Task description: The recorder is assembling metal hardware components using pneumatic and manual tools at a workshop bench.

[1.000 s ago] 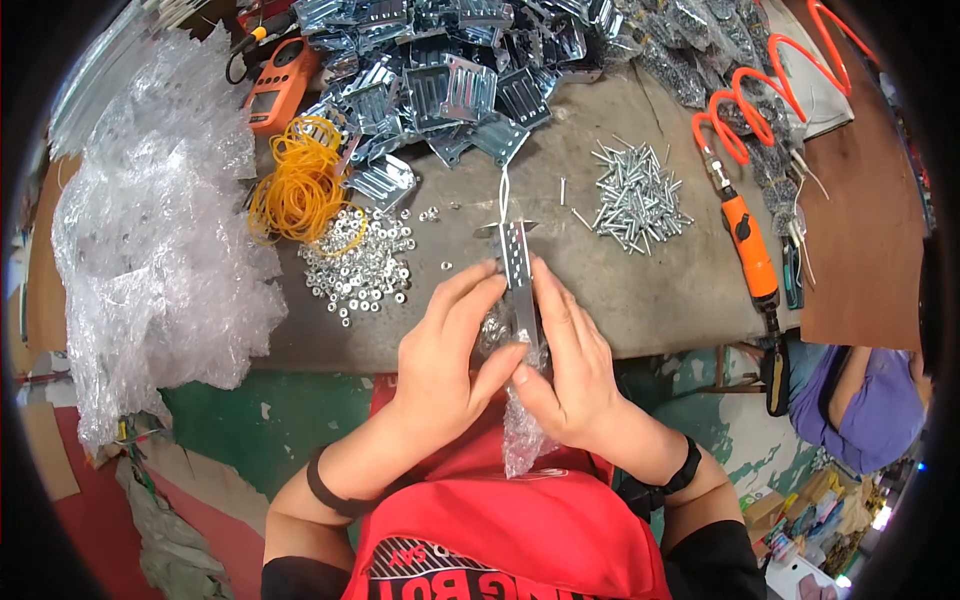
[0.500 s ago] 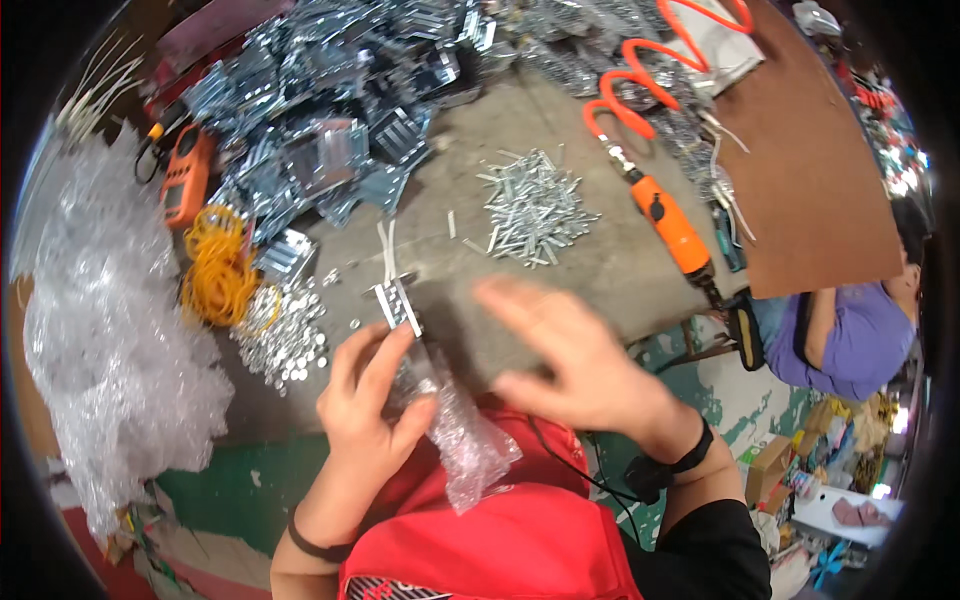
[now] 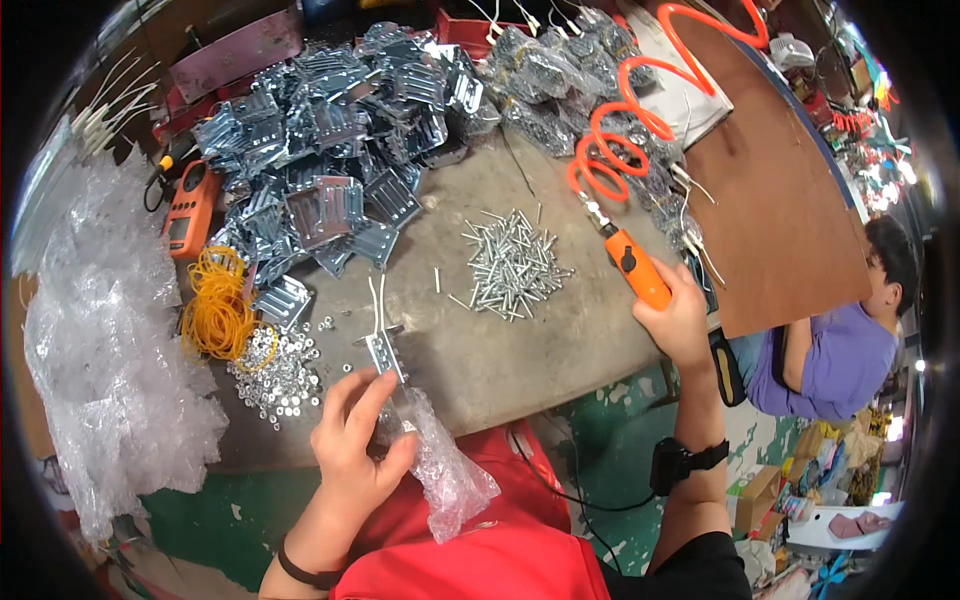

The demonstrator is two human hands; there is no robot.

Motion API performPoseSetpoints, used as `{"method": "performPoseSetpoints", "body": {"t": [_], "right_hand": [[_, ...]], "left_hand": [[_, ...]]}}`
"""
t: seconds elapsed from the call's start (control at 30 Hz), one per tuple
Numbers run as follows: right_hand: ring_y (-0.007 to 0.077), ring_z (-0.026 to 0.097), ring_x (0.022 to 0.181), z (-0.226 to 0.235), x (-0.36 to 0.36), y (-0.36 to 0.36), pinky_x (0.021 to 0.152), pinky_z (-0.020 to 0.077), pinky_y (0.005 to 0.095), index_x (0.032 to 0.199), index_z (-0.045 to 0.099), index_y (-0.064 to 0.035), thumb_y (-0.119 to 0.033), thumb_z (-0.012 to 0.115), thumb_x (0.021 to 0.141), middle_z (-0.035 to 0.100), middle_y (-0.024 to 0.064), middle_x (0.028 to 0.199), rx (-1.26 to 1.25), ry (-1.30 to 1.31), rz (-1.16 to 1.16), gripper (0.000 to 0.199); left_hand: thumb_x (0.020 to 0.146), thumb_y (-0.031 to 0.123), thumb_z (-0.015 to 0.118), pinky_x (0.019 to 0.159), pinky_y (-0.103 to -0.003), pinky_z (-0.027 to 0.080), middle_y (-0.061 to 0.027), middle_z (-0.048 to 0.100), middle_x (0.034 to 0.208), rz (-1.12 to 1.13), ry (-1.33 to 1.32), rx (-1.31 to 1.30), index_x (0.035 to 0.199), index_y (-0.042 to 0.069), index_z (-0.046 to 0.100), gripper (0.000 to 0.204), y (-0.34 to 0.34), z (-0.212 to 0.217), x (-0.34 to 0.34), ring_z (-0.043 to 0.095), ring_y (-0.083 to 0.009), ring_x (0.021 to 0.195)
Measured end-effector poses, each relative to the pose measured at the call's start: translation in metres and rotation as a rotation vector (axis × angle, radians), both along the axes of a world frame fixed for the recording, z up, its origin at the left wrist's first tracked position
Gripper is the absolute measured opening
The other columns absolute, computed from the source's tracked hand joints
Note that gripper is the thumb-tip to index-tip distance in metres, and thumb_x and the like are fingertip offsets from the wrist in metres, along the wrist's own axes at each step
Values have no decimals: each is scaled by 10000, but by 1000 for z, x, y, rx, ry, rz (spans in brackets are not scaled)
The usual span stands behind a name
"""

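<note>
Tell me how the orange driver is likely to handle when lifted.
The orange driver in the right hand looks stiff, with a straight, thick barrel. The coiled orange hose at its end would probably stretch and tug springily. The rounded casing might roll if pushed.

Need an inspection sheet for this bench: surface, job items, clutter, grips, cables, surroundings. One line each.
Surface: grey-brown worktable, marked and discoloured.
Job items: perforated metal piece, clear plastic wrap at its near end; orange power tool.
Clutter: heaped metal brackets, screw pile, small ring-like hardware, yellow bands, orange handheld meter.
Grips: left hand fingers touch the metal piece, firmness unclear; right hand closed around the power tool.
Cables: coiled orange hose joins the power tool; white wires at the metal piece's far end.
Surroundings: person in purple at right.
</note>
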State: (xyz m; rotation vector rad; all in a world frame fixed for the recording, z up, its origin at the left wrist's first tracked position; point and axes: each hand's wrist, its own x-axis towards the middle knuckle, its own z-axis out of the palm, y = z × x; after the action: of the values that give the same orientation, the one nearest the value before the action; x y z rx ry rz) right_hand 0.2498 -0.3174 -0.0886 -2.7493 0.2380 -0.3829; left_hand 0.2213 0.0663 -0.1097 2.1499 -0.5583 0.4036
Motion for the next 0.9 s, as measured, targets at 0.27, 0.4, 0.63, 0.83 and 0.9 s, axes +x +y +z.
{"method": "performPoseSetpoints", "body": {"t": [0.27, 0.4, 0.63, 0.83, 0.9], "right_hand": [[153, 508, 859, 17, -13, 77, 762, 449, 309, 1157, 459, -11, -371, 583, 800, 488, 54, 948, 1833, -201, 316, 523], [213, 528, 927, 3, -2, 120, 894, 434, 405, 1091, 487, -78, -385, 559, 834, 511, 77, 954, 2050, -112, 287, 406], [193, 521, 851, -25, 14, 155, 890, 424, 388, 1064, 485, -67, -276, 561, 826, 515, 60, 904, 2328, -297, 190, 325], [164, 512, 798, -30, 19, 167, 894, 418, 376, 1059, 475, -63, -216, 556, 819, 474, 38, 826, 2503, -376, 107, 296], [163, 512, 788, -30, 18, 169, 896, 416, 375, 1054, 473, -66, -212, 558, 815, 468, 32, 819, 2522, -394, 103, 293]], "left_hand": [[742, 295, 680, 720, -358, 521, -185, 577, 1091, 21, -52, -9, 1131, 21, 578, 487, -1, -5, -1, 627, -328, 875], [734, 288, 686, 701, -367, 521, -186, 589, 1089, 33, 12, -29, 1080, 17, 569, 454, -6, -8, 2, 627, -337, 863], [720, 309, 701, 665, -357, 524, -177, 597, 1071, 25, -114, -36, 1086, 24, 572, 481, -3, -14, 4, 633, -313, 826], [717, 316, 702, 657, -360, 526, -182, 597, 1064, 27, -134, -31, 1090, 29, 573, 488, -3, -15, 5, 633, -316, 819], [719, 319, 701, 659, -360, 526, -181, 598, 1062, 27, -134, -32, 1090, 29, 573, 488, -3, -15, 5, 633, -316, 819]]}}
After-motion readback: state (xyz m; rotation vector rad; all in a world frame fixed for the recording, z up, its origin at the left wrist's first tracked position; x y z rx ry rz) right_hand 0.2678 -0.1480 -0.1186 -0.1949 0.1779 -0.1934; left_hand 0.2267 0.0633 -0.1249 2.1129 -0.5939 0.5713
